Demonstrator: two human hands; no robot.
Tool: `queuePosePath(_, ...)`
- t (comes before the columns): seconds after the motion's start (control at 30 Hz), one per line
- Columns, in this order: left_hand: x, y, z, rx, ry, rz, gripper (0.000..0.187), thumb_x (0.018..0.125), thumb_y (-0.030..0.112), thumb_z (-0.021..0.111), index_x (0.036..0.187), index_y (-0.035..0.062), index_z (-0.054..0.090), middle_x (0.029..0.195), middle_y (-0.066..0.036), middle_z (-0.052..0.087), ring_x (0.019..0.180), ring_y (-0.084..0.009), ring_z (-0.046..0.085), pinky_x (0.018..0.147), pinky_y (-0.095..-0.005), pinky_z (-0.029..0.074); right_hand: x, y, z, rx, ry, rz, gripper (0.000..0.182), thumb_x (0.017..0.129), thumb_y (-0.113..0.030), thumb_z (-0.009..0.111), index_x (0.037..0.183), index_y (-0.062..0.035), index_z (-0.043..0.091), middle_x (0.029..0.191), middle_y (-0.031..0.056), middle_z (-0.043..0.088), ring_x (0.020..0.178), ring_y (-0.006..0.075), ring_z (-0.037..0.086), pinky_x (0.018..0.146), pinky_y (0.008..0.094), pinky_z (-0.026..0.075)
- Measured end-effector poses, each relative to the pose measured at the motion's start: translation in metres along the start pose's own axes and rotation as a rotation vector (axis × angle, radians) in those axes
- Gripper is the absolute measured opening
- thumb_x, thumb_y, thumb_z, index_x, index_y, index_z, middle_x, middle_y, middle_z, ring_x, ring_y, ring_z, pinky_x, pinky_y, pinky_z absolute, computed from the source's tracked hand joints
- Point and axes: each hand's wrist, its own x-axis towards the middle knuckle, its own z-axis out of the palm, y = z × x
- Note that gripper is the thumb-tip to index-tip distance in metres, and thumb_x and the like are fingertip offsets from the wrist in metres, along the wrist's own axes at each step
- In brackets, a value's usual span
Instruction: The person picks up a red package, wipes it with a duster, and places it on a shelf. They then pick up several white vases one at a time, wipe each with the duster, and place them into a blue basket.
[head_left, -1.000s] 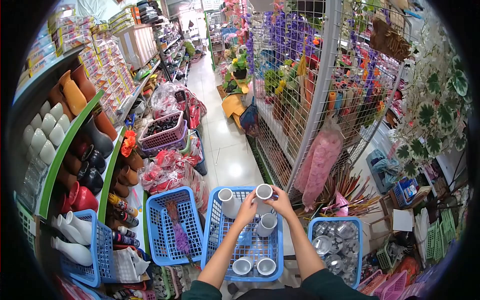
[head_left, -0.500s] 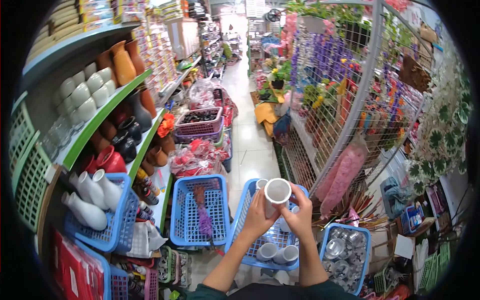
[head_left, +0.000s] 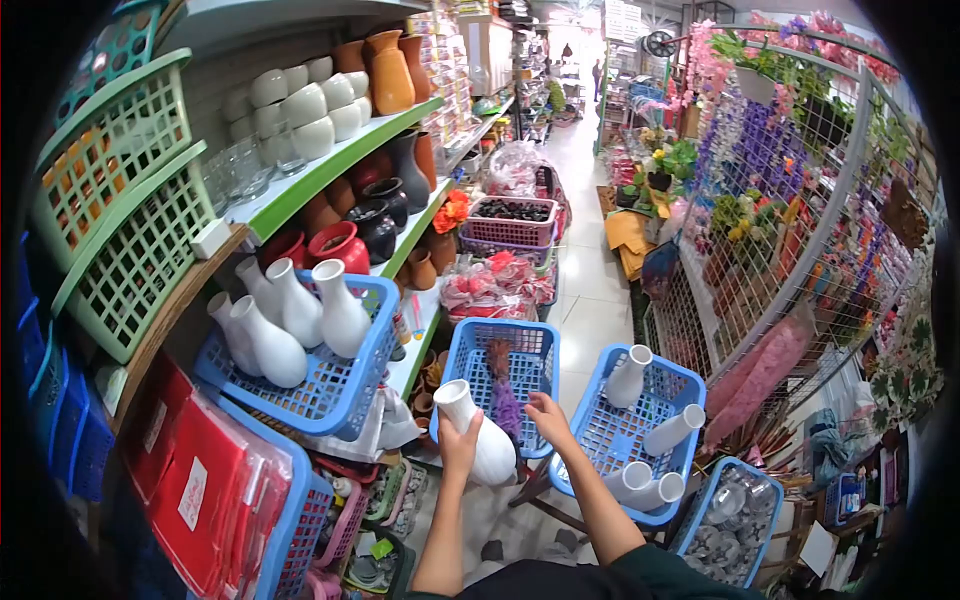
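A white vase [head_left: 488, 452] with a narrow neck is in my left hand [head_left: 458, 445], tilted with its mouth up and to the left. My right hand [head_left: 550, 420] is apart from the vase, fingers loosely bent and holding nothing. Just beyond my hands is a blue basket [head_left: 462, 345] with a purple flower bunch [head_left: 507, 412] in it. To the right, another blue basket [head_left: 690, 385] has several white vases [head_left: 628, 378] inside, some standing and some leaning. At the left, a third blue basket [head_left: 378, 345] carries several more white vases [head_left: 343, 310].
Shelves [head_left: 330, 165] on the left bear pots and glasses. Red plastic packets [head_left: 205, 470] lie in front of them. A wire rack [head_left: 835, 200] with artificial flowers stands on the right. Clear glassware fills a basket [head_left: 735, 520] at lower right. A tiled aisle [head_left: 583, 240] runs ahead.
My view has turned left. The vase has moved left from above the right-hand basket toward the basket on the shelf side. My right hand has let go of it; my left still grips it.
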Motion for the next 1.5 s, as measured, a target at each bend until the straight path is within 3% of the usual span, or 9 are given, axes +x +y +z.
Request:
queuePosePath(0.2,-0.006,-0.059,-0.046,-0.351,-0.005,-0.212,0.038,0.076,0.019,0.07,0.103,-0.0003,0.051,0.091,-0.01,0.06,0.075,-0.0175,0.059,0.07,-0.0306,0.047,-0.003,0.073,0.051,-0.543,-0.023,0.288,0.042,0.071,-0.014,0.053,0.108,0.0057,0.046,0.101,0.0333,0.056,0.098,0.0455,0.054,0.086,0.0478,0.043)
queuePosePath(0.47,-0.018,-0.041,-0.055,-0.541,-0.081,-0.345,0.033,0.078,0.013,0.069,0.102,0.0027,0.049,0.081,-0.008,0.06,0.066,-0.0149,0.06,0.063,-0.0268,0.048,-0.004,0.095,0.068,-0.536,0.188,0.329,0.045,0.068,-0.007,0.055,0.109,0.006,0.042,0.097,0.0311,0.058,0.096,0.044,0.056,0.084,0.0457,0.045)
queuePosePath(0.7,-0.009,-0.052,-0.059,-0.407,-0.14,-0.266,0.04,0.084,0.02,0.063,0.115,-0.0005,0.047,0.099,-0.01,0.059,0.089,-0.0159,0.057,0.078,-0.0288,0.045,0.023,0.094,0.054,-0.527,0.325,0.467,0.036,0.068,-0.013,0.061,0.1,0.0021,0.059,0.09,0.0247,0.063,0.086,0.0395,0.061,0.075,0.0431,0.047)
queuePosePath(0.87,0.014,-0.03,-0.05,-0.57,-0.161,-0.279,0.036,0.088,0.026,0.055,0.112,0.0005,0.046,0.096,-0.01,0.059,0.083,-0.0169,0.058,0.076,-0.0297,0.047,0.011,0.063,0.035,-0.272,0.437,0.12,0.041,0.068,-0.022,0.069,0.098,0.0031,0.057,0.08,0.0143,0.065,0.071,0.0238,0.062,0.065,0.0337,0.048)
queuePosePath(0.97,0.025,-0.024,-0.039,-0.731,-0.115,-0.345,0.032,0.088,0.025,0.056,0.108,0.001,0.048,0.091,-0.01,0.06,0.076,-0.0191,0.061,0.069,-0.0313,0.05,-0.008,0.01,0.012,-0.097,0.407,-0.098,0.043,0.071,-0.019,0.064,0.105,0.0043,0.052,0.088,0.0235,0.063,0.084,0.0374,0.06,0.073,0.0428,0.046)
queuePosePath(1.1,0.03,0.002,-0.029,-0.749,-0.297,-0.375,0.042,0.08,0.027,0.066,0.107,0.0028,0.046,0.091,-0.01,0.058,0.078,-0.0227,0.062,0.07,-0.0359,0.053,-0.027,-0.038,-0.027,-0.295,0.392,-0.097,0.037,0.077,-0.011,0.058,0.108,0.0057,0.048,0.092,0.0259,0.06,0.088,0.0405,0.057,0.075,0.0446,0.043)
queuePosePath(1.17,0.032,0.012,-0.022,-0.86,-0.273,-0.41,0.041,0.078,0.028,0.068,0.106,0.0056,0.046,0.091,-0.009,0.057,0.081,-0.0228,0.061,0.075,-0.0393,0.053,-0.03,-0.042,-0.048,-0.358,0.472,-0.306,0.038,0.078,-0.007,0.055,0.112,0.006,0.046,0.097,0.0278,0.057,0.092,0.0435,0.054,0.079,0.0449,0.041)
queuePosePath(1.27,0.052,0.025,-0.016,-1.181,-0.425,-0.258,0.046,0.078,0.037,0.068,0.108,0.0101,0.047,0.091,-0.006,0.055,0.09,-0.0229,0.057,0.085,-0.0448,0.048,-0.042,-0.061,-0.074,-0.549,0.547,-0.431,0.041,0.075,-0.004,0.056,0.114,0.0053,0.046,0.104,0.0248,0.055,0.097,0.0409,0.051,0.085,0.044,0.037)
queuePosePath(1.5,0.107,0.069,-0.03,-1.092,-0.402,-0.201,0.052,0.087,0.044,0.051,0.126,0.0111,0.044,0.109,-0.01,0.056,0.1,-0.0242,0.056,0.087,-0.0407,0.047,-0.053,-0.097,-0.13,-0.585,0.437,-0.632,0.041,0.071,-0.006,0.055,0.111,0.0021,0.051,0.113,0.0186,0.053,0.106,0.035,0.045,0.094,0.0392,0.033)
